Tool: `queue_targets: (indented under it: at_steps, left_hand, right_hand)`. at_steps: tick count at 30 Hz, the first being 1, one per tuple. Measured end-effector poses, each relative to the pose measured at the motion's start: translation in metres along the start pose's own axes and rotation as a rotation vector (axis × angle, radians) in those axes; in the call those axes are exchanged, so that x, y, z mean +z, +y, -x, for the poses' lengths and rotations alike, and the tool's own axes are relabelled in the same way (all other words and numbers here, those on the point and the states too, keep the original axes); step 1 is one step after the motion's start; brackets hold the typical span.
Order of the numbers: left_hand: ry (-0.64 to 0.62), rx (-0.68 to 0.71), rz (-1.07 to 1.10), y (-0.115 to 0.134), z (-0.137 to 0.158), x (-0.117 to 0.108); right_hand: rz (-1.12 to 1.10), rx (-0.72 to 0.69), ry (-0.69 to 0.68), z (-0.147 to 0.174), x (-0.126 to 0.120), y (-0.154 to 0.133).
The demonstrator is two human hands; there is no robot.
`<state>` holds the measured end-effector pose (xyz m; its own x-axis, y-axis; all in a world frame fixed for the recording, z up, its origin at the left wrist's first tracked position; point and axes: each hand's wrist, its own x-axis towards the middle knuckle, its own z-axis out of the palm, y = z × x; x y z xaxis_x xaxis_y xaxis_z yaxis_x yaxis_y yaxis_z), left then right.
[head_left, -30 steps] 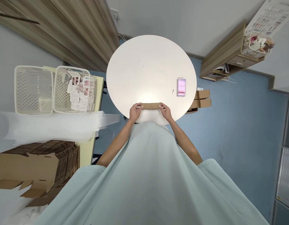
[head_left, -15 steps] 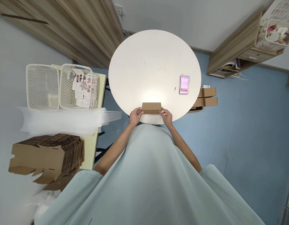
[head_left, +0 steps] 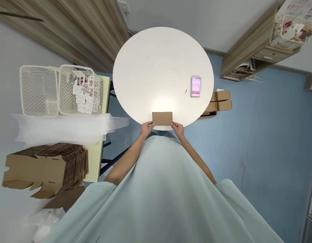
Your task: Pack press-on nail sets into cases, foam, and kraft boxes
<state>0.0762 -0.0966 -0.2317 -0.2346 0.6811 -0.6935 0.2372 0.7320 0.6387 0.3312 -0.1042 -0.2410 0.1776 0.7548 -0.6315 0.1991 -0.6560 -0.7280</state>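
Observation:
A small brown cardboard box (head_left: pixel 162 118), closed, is at the near edge of the round white table (head_left: pixel 158 60). My left hand (head_left: pixel 146 129) grips its left end near the lower corner, fingers closed on it. At the right end, my right hand (head_left: pixel 178 129) pinches the opposite lower corner. The box's broad top faces up toward me; its underside is hidden.
A phone (head_left: pixel 195 86) lies on the table's right side. To the left, a side table (head_left: pixel 93 162) carries white plastic baskets (head_left: pixel 39 91), clear plastic sheets and stacked flat cardboard boxes (head_left: pixel 36 168). Folded boxes (head_left: pixel 223 95) stand beyond the table's right edge.
The box has tilted so that more of its broad top face shows. Both hands stay on its ends, slightly lower. The whole view has shifted a little.

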Motion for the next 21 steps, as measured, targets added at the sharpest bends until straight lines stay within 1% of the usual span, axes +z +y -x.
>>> queue_targets:
  at_steps: [4, 7, 10, 15, 18, 21]
  left_hand:
    - [-0.04, 0.024, 0.171, -0.002, 0.016, -0.003]
    - [-0.1, 0.053, 0.353, -0.004, 0.036, -0.006]
    - [-0.12, 0.081, 0.443, -0.01, 0.06, -0.01]
    - [-0.12, 0.119, 0.498, -0.025, 0.098, -0.01]
    - [-0.134, 0.152, 0.49, -0.031, 0.117, -0.004]
    - [-0.164, 0.174, 0.5, -0.032, 0.134, 0.007]
  right_hand:
    - [-0.276, 0.045, -0.041, 0.013, -0.008, -0.006]
    - [-0.363, 0.047, -0.042, 0.028, -0.019, -0.011]
    - [-0.377, 0.017, -0.032, 0.047, -0.027, -0.013]
    - [-0.354, -0.066, -0.037, 0.082, -0.037, -0.005]
    - [-0.327, -0.103, -0.022, 0.105, -0.048, 0.003]
    - [-0.296, -0.124, 0.002, 0.127, -0.066, 0.01]
